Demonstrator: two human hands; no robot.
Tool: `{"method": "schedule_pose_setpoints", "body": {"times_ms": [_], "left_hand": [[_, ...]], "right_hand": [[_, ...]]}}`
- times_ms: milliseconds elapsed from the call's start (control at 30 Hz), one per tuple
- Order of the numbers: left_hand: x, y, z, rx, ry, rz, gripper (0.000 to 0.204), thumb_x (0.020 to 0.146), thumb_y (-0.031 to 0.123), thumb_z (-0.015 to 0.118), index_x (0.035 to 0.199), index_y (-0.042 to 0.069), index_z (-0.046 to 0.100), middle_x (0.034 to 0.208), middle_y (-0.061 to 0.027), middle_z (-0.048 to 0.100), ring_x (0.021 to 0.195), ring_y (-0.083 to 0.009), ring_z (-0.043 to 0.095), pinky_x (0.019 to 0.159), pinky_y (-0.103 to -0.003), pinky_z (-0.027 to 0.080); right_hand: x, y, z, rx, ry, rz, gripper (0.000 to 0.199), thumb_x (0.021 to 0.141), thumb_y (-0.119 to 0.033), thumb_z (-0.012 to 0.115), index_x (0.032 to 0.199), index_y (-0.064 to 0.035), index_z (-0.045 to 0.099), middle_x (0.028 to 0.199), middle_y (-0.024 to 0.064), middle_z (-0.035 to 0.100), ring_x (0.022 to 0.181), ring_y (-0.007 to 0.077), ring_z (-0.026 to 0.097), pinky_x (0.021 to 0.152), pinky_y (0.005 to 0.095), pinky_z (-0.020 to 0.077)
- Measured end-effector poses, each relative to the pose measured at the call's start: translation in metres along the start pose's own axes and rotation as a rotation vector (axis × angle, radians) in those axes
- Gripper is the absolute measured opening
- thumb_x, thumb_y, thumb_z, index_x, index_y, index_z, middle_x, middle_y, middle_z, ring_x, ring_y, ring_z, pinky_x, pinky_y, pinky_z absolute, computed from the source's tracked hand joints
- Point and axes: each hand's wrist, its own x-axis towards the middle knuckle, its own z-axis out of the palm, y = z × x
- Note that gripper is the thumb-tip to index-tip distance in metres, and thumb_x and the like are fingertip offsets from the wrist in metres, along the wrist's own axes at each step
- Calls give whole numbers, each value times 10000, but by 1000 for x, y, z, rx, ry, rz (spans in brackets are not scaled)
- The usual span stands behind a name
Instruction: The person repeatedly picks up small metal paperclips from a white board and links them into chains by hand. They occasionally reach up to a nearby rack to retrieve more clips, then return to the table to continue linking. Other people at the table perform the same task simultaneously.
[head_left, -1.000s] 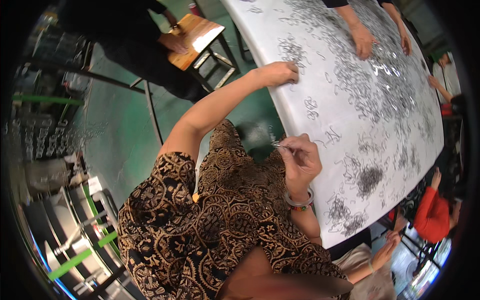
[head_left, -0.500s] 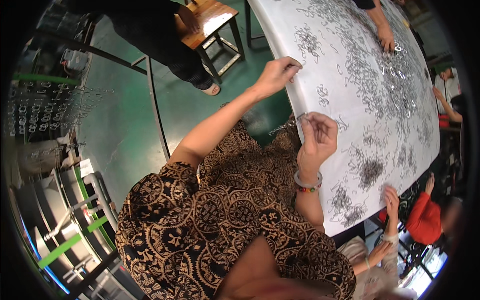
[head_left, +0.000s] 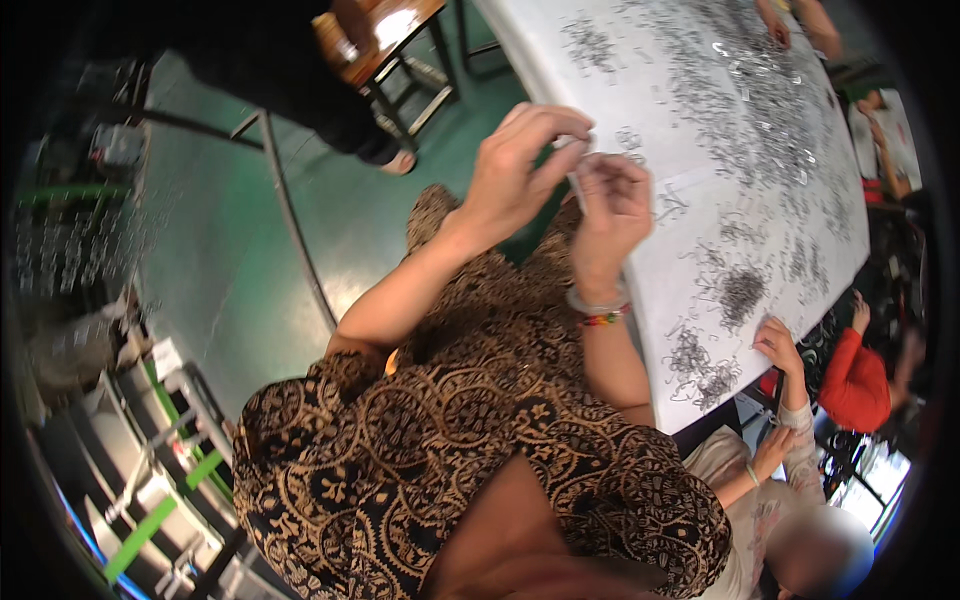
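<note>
Over the near left edge of a white-covered table (head_left: 650, 300), my two hands are close together. My left hand (head_left: 520, 170) is closed in a pinch, its thumb and forefinger pointing at the other hand. My right hand (head_left: 618, 205), with a pale bangle and a beaded bracelet at the wrist, also pinches with bent fingers. Whatever lies between the fingertips is too small and blurred to name. Just beyond them lie a few curled wire pieces (head_left: 628, 138), and another small group (head_left: 668, 203) is beside my right hand.
Many dark, bent wire pieces (head_left: 740, 110) spread over the table, with a dense heap (head_left: 742, 292) nearer. Other people's hands (head_left: 778, 345) are at the right and far edges. A wooden stool (head_left: 385, 35) and a standing person's leg (head_left: 340, 110) are at the upper left.
My hands have come from apart to nearly touching, the right one moving away from me toward the left. The whole view has shifted slightly.
</note>
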Motion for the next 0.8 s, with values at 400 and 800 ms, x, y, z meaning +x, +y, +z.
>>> {"method": "schedule_pose_setpoints", "body": {"times_ms": [400,800], "left_hand": [[5,-1,0,-192,28,-162,74,873,5,596,938,-22,621,934,-88,697,830,-110,644,727,-238,505],[0,5,-7,-203,-23,-233,63,886,25,594,925,-22,605,946,-91,674,847,-119,598,759,-250,472]], "right_hand": [[102,30,-103,-770,73,3,231,889,-132,587,1040,31,650,875,142,666,718,136,577,655,266,484],[178,81,-131,-1426,-15,-179,131,812,-72,563,838,46,613,933,217,589,899,361,574,756,443,495]]}}
